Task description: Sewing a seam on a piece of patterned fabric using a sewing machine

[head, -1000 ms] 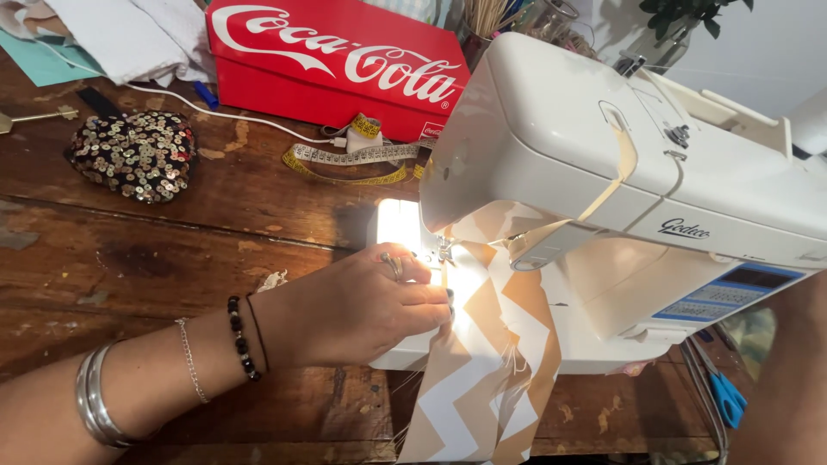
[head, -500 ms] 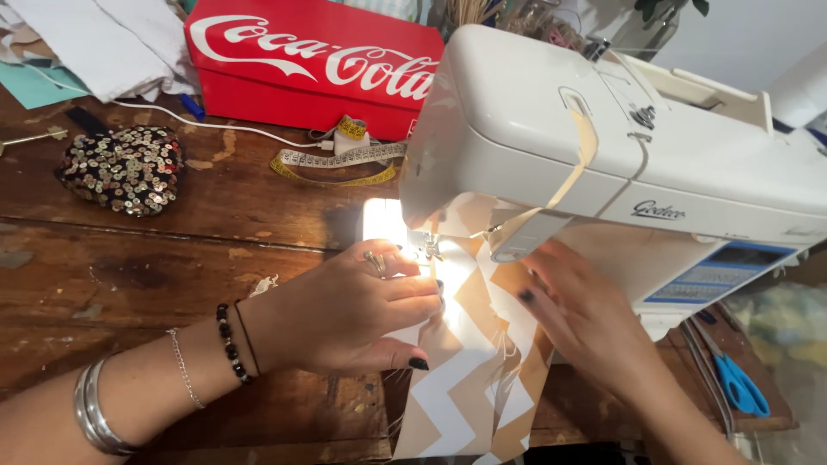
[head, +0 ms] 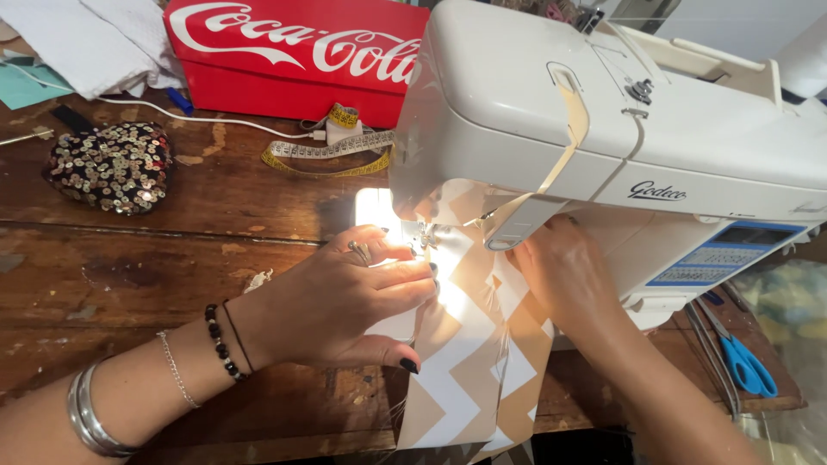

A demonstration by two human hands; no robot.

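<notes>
A home sewing corner is showing here: a white sewing machine [head: 603, 129] is sitting on a worn wooden bench [head: 129, 267], with a yellow tape measure [head: 327, 153], blue-handled scissors [head: 745, 362] and folded cloth [head: 95, 43] lying around it.

A red rectangular box [head: 293, 65] with white lettering stands behind the sewing machine's blue panel [head: 719, 257].

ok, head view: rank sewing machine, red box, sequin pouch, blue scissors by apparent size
1. sewing machine, largest, though it sits nearest the camera.
2. red box, partly cut off at the top.
3. sequin pouch.
4. blue scissors, smallest, partly hidden by the machine.
</notes>
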